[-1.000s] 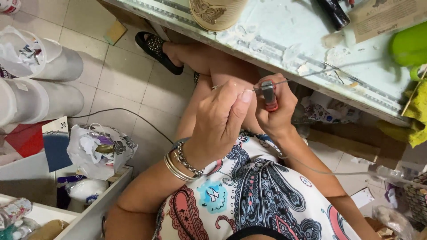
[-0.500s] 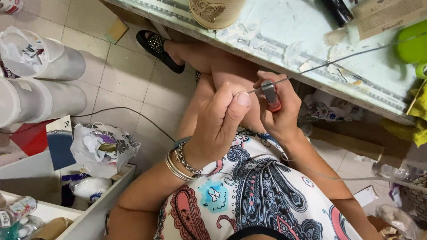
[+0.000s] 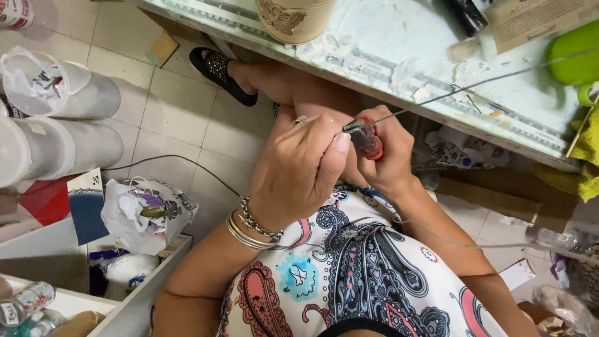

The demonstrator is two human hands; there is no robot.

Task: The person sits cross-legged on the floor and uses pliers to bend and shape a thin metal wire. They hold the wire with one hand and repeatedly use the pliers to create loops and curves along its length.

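My right hand (image 3: 388,156) grips a small tool with red handles (image 3: 367,137), like pliers, held over my lap just below the table edge. A thin metal wire (image 3: 474,84) runs from the tool's jaws up and to the right across the table. My left hand (image 3: 299,171), with a ring and several bracelets at the wrist, has its fingers curled and its thumb tip pressed beside the tool where the wire meets it. Whether the fingers pinch the wire is hidden.
A pale green table (image 3: 399,43) carries a tan butterfly-patterned container (image 3: 293,17), a green object (image 3: 577,53) and a black cylinder (image 3: 465,14). On the tiled floor are white tubs (image 3: 59,100), a crumpled plastic bag (image 3: 146,212), a cable (image 3: 187,163) and my sandalled foot (image 3: 221,73).
Both hands have shifted slightly up and right with the tool. The wire now stretches further across the table.
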